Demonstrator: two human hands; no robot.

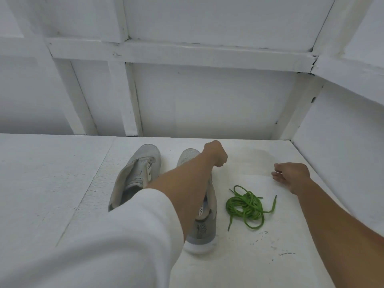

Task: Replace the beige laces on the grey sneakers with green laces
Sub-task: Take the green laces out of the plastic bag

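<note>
Your left hand (216, 153) is clenched over the grey mesh sneakers (143, 173); your right hand (291, 176) rests released near tangled, round-cord green laces (246, 206).

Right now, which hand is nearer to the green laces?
Right. The right hand is just beyond the green laces, to their right; the left hand is farther off, by the toe of a grey sneaker.
</note>
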